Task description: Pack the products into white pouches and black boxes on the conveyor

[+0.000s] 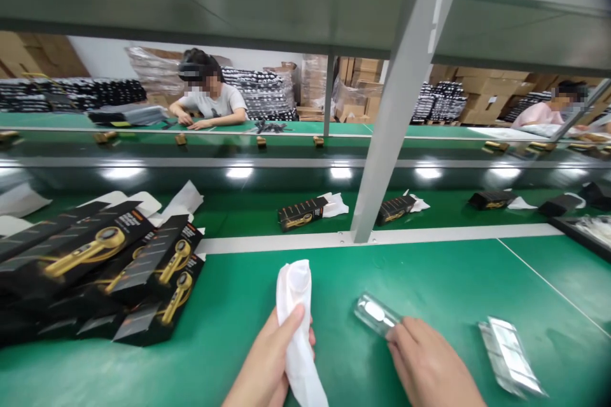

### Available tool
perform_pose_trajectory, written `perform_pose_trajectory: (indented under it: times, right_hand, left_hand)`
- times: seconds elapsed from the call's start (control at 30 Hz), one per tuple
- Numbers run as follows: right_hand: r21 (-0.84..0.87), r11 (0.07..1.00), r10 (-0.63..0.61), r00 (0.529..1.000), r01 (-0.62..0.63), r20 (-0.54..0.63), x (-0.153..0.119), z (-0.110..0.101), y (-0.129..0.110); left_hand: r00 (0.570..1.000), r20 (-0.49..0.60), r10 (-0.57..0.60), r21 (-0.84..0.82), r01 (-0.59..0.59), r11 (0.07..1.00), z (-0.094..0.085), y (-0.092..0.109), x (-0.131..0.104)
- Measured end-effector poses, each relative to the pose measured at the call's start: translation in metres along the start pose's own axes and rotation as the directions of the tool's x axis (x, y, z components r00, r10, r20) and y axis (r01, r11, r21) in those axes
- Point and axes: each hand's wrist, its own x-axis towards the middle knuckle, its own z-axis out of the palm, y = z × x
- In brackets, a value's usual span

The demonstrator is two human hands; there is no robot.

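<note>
My left hand (281, 343) is wrapped round a shower head in a white sleeve (296, 324), its rounded end pointing away from me. The sleeve covers it, so only its outline shows. My right hand (422, 356) is closed on the near end of a clear plastic pack (375, 313) with a white oval on it. This pack lies low over the green table, tilted to the left; I cannot tell whether it touches the surface. To the right of that hand lie silvery clear packets (510, 356).
Black boxes with a gold shower head printed on them (143, 261) are piled at the left. Beyond the white rail (277, 243), open boxes (301, 213) lie on a green belt. A grey post (391, 102) rises ahead. Two people (214, 98) sit across the line.
</note>
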Motion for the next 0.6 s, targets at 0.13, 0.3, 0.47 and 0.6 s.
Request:
perform_pose_trajectory:
  times: [0.13,0.3,0.47,0.6]
  right_hand:
    - [0.122,0.989,0.066,0.986,-0.085,0.155,0.014,-0.023,0.020]
    - [0.162,0.982,0.100,0.995,-0.095,-0.022,0.036,-0.057,0.014]
    - [0.125,0.979,-0.139,0.974,0.162,-0.176,0.060,-0.042,-0.061]
    - [0.082,0.983,-0.143,0.960,0.167,-0.239,0.067,-0.013,-0.107]
  left_hand:
    - [0.999,0.036,0.034,-0.014,-0.033,0.999,-0.006,-0.002,-0.001]
    - [0.999,0.029,0.043,-0.033,-0.042,0.999,-0.009,-0.003,-0.002]
    - [0.992,0.006,0.129,-0.126,-0.127,0.984,-0.002,-0.014,-0.001]
    - [0.972,-0.026,0.235,-0.064,-0.236,0.969,-0.005,-0.023,0.002]
